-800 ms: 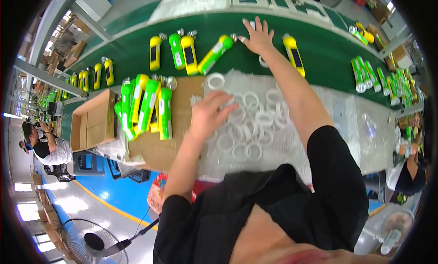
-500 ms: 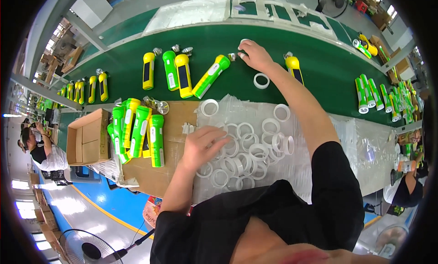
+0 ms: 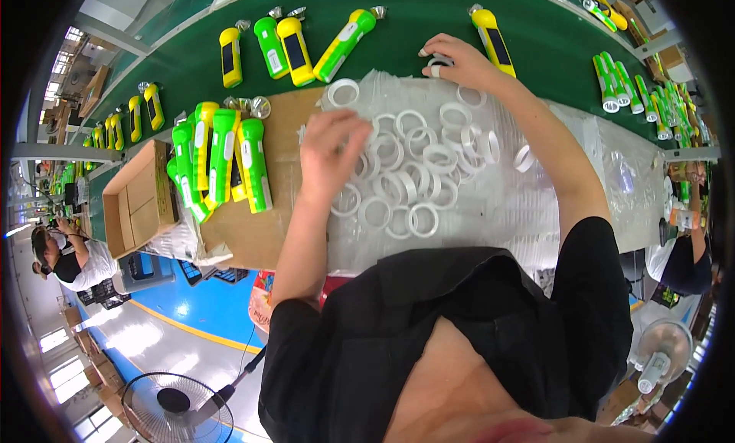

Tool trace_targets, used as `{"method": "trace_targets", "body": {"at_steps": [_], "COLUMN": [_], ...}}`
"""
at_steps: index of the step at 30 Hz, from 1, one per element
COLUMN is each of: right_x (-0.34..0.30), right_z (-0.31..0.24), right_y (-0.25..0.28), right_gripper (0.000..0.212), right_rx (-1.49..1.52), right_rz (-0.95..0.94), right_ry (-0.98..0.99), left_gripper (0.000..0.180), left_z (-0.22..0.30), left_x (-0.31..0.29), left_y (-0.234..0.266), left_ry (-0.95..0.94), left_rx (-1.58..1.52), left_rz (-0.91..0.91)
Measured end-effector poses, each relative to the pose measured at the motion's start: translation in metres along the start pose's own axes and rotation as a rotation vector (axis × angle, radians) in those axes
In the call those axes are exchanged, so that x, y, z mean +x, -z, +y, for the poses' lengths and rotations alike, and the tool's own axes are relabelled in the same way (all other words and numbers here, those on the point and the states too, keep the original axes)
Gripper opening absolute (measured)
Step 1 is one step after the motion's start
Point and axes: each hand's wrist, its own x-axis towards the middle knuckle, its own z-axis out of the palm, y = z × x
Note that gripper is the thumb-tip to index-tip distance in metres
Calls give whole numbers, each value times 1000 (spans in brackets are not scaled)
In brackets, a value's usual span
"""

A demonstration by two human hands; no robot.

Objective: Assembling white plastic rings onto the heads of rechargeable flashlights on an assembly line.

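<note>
My right hand (image 3: 458,63) reaches to the near side of the green belt (image 3: 413,37), its fingers bent around a white ring (image 3: 440,61). A white band shows on one of its fingers. My left hand (image 3: 328,150) hovers at the left edge of a loose pile of white plastic rings (image 3: 439,159), fingers loosely bent and thumb apart, with nothing visible in it. To its left, several green and yellow flashlights (image 3: 223,148) lie heaped on cardboard. Others lie spaced along the belt, including a yellow one (image 3: 492,42) just beyond my right hand and a green-yellow one (image 3: 345,45) left of it.
An open cardboard box (image 3: 136,202) stands left of the heap. Clear plastic film (image 3: 612,198) covers the bench. Several green flashlights (image 3: 616,79) lie at the belt's right. A fan (image 3: 176,405) stands at lower left. Other people work at both sides, one (image 3: 80,255) at left.
The view has tilted, so the bench appears higher. My right hand has drawn back from the flashlight's loose head to the ring on the belt. My left hand has stayed near the rings.
</note>
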Motion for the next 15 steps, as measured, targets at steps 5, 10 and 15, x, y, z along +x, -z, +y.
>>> {"method": "trace_targets", "body": {"at_steps": [5, 10, 15], "right_x": [-1, -8, -34], "right_z": [24, 7, 5], "right_y": [10, 14, 32], "right_gripper": [31, 39, 37], "right_rx": [15, -105, -200], "right_rz": [-202, -170, 179], "right_ry": [44, -70, -144], "left_gripper": [18, 21, 20], "left_z": [-33, -62, -56], "left_x": [16, 19, 27], "left_y": [-8, -10, -10], "left_ry": [76, 30, 191], "left_rx": [129, 272, 167], "left_rz": [-64, -263, -287]}}
